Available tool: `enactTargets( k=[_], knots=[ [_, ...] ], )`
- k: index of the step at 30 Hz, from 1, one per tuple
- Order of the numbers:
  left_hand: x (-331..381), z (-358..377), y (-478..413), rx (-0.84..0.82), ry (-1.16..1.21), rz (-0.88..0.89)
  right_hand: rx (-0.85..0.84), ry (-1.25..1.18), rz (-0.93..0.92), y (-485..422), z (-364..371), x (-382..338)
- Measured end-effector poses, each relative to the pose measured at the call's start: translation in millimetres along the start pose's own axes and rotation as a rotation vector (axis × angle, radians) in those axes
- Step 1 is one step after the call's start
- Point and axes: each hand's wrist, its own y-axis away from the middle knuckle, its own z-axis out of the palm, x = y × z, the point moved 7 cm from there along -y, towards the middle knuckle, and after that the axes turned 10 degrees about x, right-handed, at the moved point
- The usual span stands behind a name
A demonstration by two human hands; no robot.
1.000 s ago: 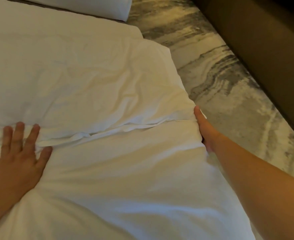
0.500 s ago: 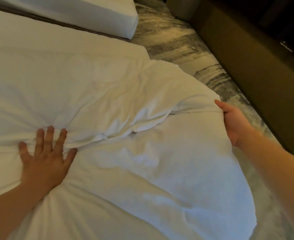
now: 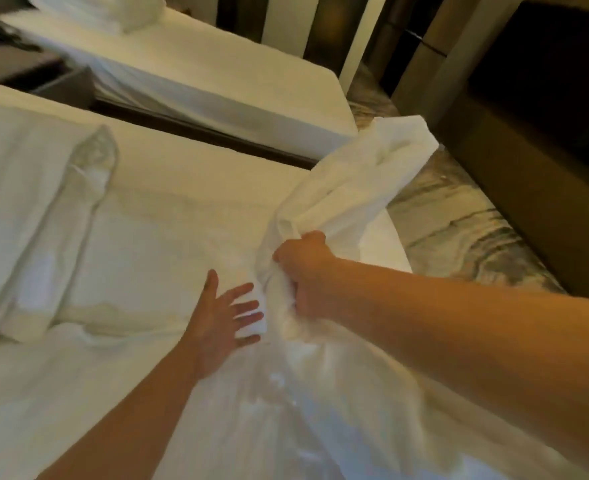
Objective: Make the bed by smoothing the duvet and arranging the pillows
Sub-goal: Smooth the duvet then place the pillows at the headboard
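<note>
A white duvet (image 3: 320,410) covers the near part of the bed. My right hand (image 3: 303,271) grips a bunched fold of it and holds it lifted, so the loose end (image 3: 372,168) rises toward the far right corner. My left hand (image 3: 222,313) is spread open with straight fingers just left of that bunch, fingertips touching the fabric. The bare white sheet (image 3: 182,216) of the mattress shows beyond my hands. A rumpled white pillow (image 3: 36,209) lies at the left side of the bed.
A second bed (image 3: 216,77) with white bedding and pillows (image 3: 95,12) stands beyond a narrow dark gap. A dark nightstand (image 3: 33,71) sits at far left. Patterned carpet (image 3: 459,223) runs to the right, bordered by dark brown furniture (image 3: 535,161).
My right hand has gathered the duvet edge and pulled it up and inward off the bed's side. My left hand has lifted off the duvet and moved right. The view has swung up.
</note>
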Motion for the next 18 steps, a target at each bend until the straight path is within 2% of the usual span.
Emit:
enactTargets(
  k=[2, 5, 7, 9, 11, 14, 16, 18],
  knots=[
    [45.3, -28.1, 20.8, -0.018, 0.016, 0.058, -0.002, 0.033, 0.056, 9.4, 60.7, 21.2],
    [79.7, -71.8, 32.0, 0.082, -0.212, 0.048, 0.008, 0.173, -0.185, 17.8, 137.6, 44.8],
    [80.2, -99.5, 37.0, 0.099, -0.314, 0.002, 0.051, 0.204, -0.261, 21.9, 177.6, 58.8],
    [73.8, -124.9, 37.5, 0.104, -0.25, -0.053, 0.044, 0.273, -0.307, 20.8, 210.9, 69.2],
    [66.4, -147.0, 35.2, 0.169, -0.137, -0.091, -0.083, 0.335, -0.349, 17.6, 234.8, 81.5],
    [53.2, -162.4, 23.9, 0.276, -0.103, -0.084, -0.287, 0.301, -0.35, 15.3, 228.3, 104.2],
    [48.0, -160.5, 18.6, 0.364, -0.221, -0.022, -0.418, 0.236, -0.354, 27.9, 205.6, 114.7],
    [45.2, -150.2, 13.6, 0.448, -0.341, 0.051, -0.415, 0.313, -0.468, 46.1, 169.2, 122.7]
  ],
)
